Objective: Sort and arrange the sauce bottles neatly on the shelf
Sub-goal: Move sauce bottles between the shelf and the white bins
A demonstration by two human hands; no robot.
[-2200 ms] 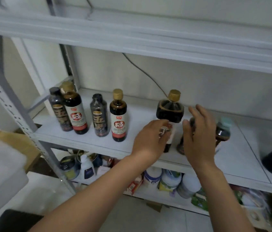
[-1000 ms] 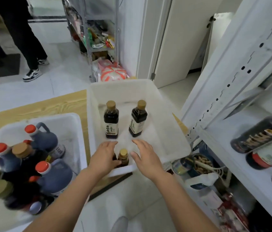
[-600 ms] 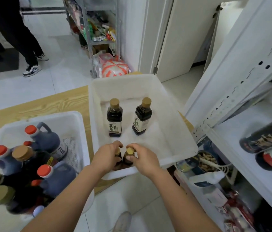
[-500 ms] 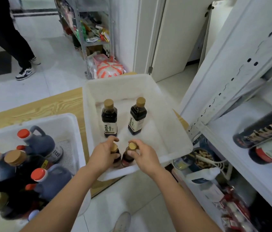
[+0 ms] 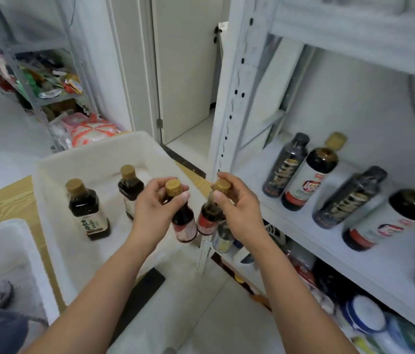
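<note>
Left hand [image 5: 155, 203] pinches red-label bottle [image 5: 184, 226] at its neck. Right hand [image 5: 237, 203] pinches second bottle [image 5: 206, 221] likewise. White bin [image 5: 89, 149] at 9 o'clock, shelf [image 5: 301, 223] at 3.

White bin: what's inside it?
Two tan-capped sauce bottles stand inside the white bin: the front bottle and the back bottle. The left hand, gripping the left lifted bottle, and its forearm hide the bin's near right part. The right hand grips the right lifted bottle.

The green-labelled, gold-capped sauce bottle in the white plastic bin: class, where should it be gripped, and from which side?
The neck under the gold cap, from above: the green-labelled sauce bottle stands upright with its top clear, inside the white plastic bin.
</note>
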